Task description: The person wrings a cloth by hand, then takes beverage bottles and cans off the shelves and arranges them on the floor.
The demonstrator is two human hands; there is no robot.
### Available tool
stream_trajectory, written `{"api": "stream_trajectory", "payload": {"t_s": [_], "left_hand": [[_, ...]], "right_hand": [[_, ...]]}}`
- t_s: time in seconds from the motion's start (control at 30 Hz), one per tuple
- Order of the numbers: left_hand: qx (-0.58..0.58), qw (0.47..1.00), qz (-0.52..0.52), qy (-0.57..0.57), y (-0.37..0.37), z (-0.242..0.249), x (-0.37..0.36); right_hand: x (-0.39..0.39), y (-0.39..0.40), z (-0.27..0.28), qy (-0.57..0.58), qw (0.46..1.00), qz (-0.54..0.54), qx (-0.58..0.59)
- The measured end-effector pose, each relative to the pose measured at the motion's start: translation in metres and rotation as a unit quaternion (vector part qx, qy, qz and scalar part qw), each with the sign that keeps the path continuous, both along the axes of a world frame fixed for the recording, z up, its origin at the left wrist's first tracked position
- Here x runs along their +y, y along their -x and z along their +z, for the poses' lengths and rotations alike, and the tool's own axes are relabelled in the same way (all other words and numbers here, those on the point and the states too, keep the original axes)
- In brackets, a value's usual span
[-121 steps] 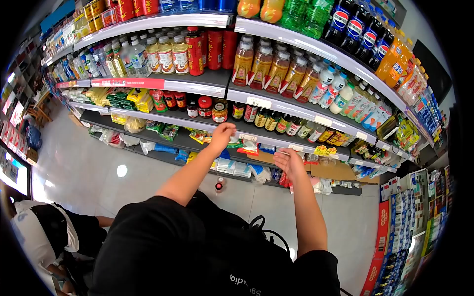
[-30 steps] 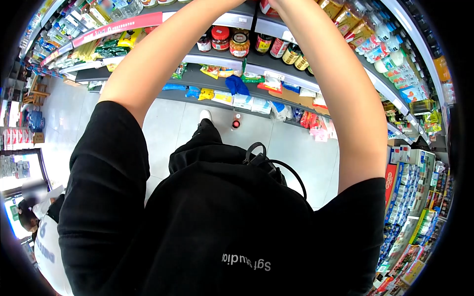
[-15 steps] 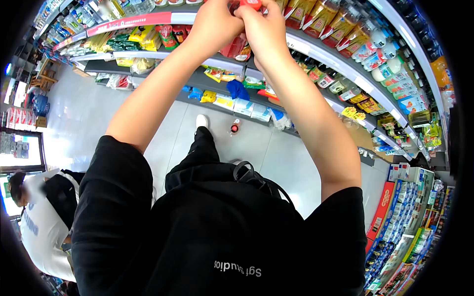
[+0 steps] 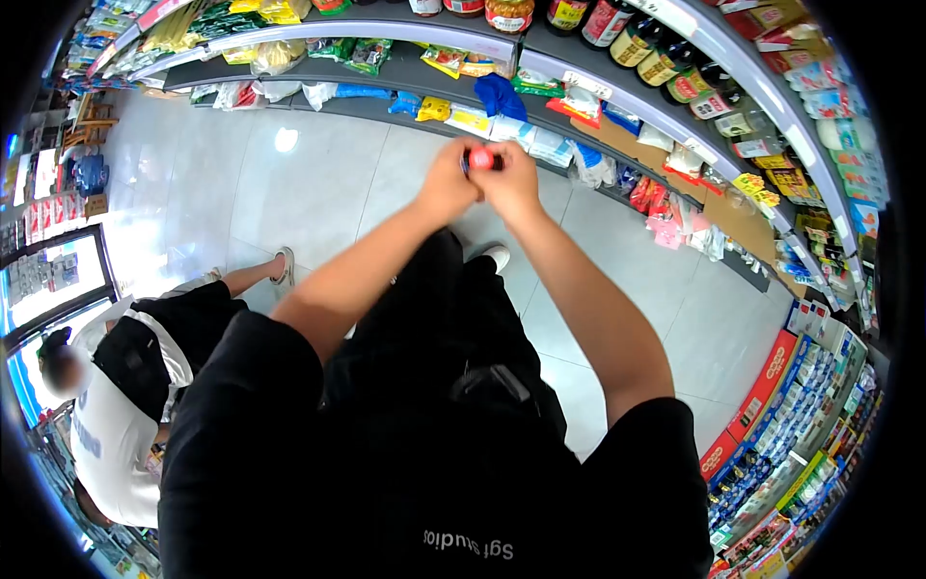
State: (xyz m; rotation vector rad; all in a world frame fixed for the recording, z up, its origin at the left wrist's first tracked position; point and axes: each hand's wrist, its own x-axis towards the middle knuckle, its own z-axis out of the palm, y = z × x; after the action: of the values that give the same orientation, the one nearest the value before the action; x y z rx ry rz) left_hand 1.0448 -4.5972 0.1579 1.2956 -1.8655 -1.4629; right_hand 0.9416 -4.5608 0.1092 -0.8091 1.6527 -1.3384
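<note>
In front of me, over the floor, my left hand (image 4: 451, 181) and my right hand (image 4: 512, 181) come together with curled fingers around a red-capped bottle (image 4: 481, 158). The red cap points up toward me, and a dark part shows beside it. Most of the bottle's body is hidden by the fingers. Just beyond my hands runs the lowest shelf, where a blue bag (image 4: 500, 97) and a yellow packet (image 4: 433, 108) lie.
Shelves (image 4: 386, 68) with packets, jars (image 4: 509, 13) and sauce bottles (image 4: 637, 41) curve ahead and right. Stacked goods with a red panel (image 4: 762, 396) stand at lower right. Another person in a white top (image 4: 106, 454) bends at the left. Pale tiles (image 4: 318, 174) cover the floor.
Both hands have come down and back from the shelf, keeping the red-capped bottle between them. My view has shifted. A bottle seen on the floor earlier no longer shows.
</note>
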Motion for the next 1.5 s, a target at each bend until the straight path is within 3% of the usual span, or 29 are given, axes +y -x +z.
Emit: {"api": "stream_trajectory", "payload": {"t_s": [0.07,0.1,0.13,0.2,0.33,0.37,0.47,0.53,0.67,0.73,0.8,0.87,0.97,1.2,1.5], "left_hand": [[-0.026,0.999,0.014,0.04,-0.011,-0.056,0.022],[-0.026,0.999,0.038,-0.028,-0.012,-0.074,0.034],[-0.025,0.993,0.063,-0.094,-0.014,-0.087,0.045],[-0.025,0.985,0.019,-0.171,-0.02,-0.122,0.056],[-0.024,0.97,0.015,-0.242,-0.029,-0.205,0.086],[0.005,0.949,0.068,-0.309,-0.028,-0.213,0.091],[0.002,0.921,0.119,-0.37,-0.028,-0.254,0.091],[0.037,0.9,0.067,-0.428,-0.039,-0.298,0.089],[0.069,0.882,0.054,-0.463,-0.045,-0.361,0.077],[0.06,0.861,0.121,-0.491,-0.036,-0.36,0.062],[0.1,0.855,0.157,-0.484,-0.037,-0.399,0.065],[0.098,0.864,0.104,-0.482,-0.039,-0.439,0.063],[0.096,0.85,0.133,-0.5,-0.029,-0.454,0.051],[0.108,0.845,0.111,-0.513,-0.015,-0.502,0.032],[0.057,0.861,0.116,-0.492,-0.01,-0.526,0.017]], "right_hand": [[0.023,-0.009,-0.044,-0.041,0.997,-0.003,0.071],[0.033,-0.012,-0.055,-0.079,0.997,0.002,0.003],[0.043,-0.019,-0.071,-0.117,0.993,-0.011,0.028],[0.061,-0.027,-0.106,-0.138,0.99,-0.031,0.007],[0.089,-0.039,-0.166,-0.204,0.976,-0.043,0.056],[0.092,-0.04,-0.175,-0.224,0.972,-0.045,0.046],[0.093,-0.041,-0.217,-0.253,0.964,-0.04,0.067],[0.099,-0.045,-0.263,-0.258,0.963,-0.044,0.058],[0.089,-0.046,-0.323,-0.289,0.955,-0.043,0.052],[0.08,-0.042,-0.349,-0.295,0.952,-0.044,0.068],[0.073,-0.039,-0.37,-0.268,0.959,-0.062,0.068],[0.066,-0.038,-0.388,-0.278,0.955,-0.066,0.077],[0.05,-0.035,-0.398,-0.313,0.945,-0.088,0.032],[0.037,-0.017,-0.457,-0.316,0.94,-0.047,0.121],[0.018,-0.015,-0.471,-0.337,0.936,-0.067,0.073]]}}
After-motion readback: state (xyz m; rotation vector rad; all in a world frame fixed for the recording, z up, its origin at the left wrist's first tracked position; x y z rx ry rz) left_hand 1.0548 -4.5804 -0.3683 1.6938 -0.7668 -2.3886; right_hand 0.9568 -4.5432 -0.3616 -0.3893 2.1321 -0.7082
